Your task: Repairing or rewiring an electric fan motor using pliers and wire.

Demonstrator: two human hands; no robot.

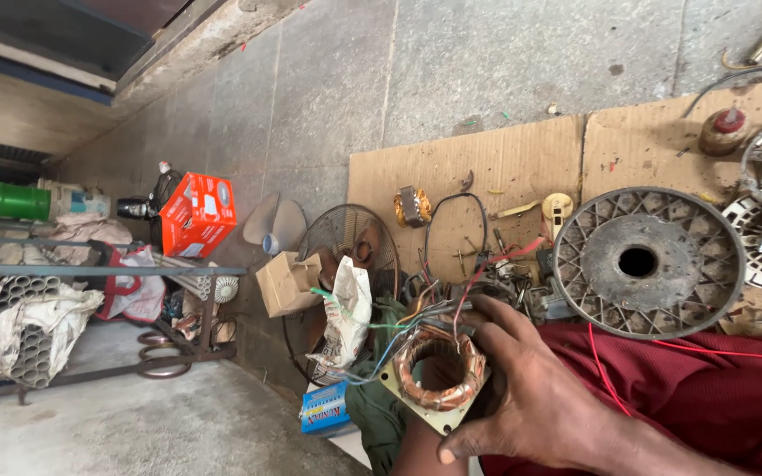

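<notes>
- Grey concrete floor (328,97), brown cardboard sheet (487,167) laid over it.
- Copper-wound motor stator with coloured wire leads (438,370) is held near the sheet's lower edge.
- Right hand (531,401) clamped on the stator; left hand mostly hidden, grip indeterminable.
- Advisable: support the frame, keep the leads unstrained.

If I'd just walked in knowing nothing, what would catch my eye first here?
Most likely the copper-wound motor coil at bottom centre, held in the right hand, with coloured wires trailing from it. Next, the big round metal disc with a centre hole, lying at the right on the cardboard sheet. Then the bright orange box off to the left.
</notes>
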